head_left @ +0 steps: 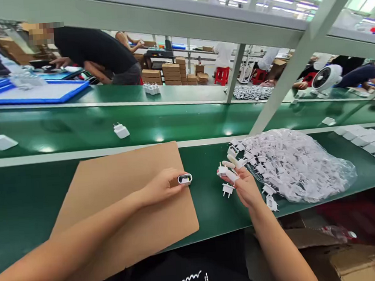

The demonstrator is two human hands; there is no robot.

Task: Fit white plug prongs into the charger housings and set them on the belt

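Head view, the only one: your left hand (164, 185) has a narrow grip on a white housing (185, 181), thumb on one side and fingers on the other, its oval open end towards you, dark and light parts showing inside. The housing is at the right edge of the cardboard (127, 161); whether it touches the sheet, cannot tell. Your right hand (246, 187), white finger covers (233, 176) on some fingers, appears to pinch a plug (222, 171) at the tips, pins up, over the green bench (208, 212). A loose plug (228, 189) lies just below that grip; more lie by the left side of the clear bag (304, 162), near your right wrist. Step in hand, as judged: one part held in each hand, housing and plug apart, a strip of bench between them. Next move, as judged: any joining of these two would call for closing that gap, turning the pins away from the housing, and squaring the plug to the oval mouth before pressing. Watch for a skewed seat, or for the inner parts being caught at the rim; a steady left grip should help.
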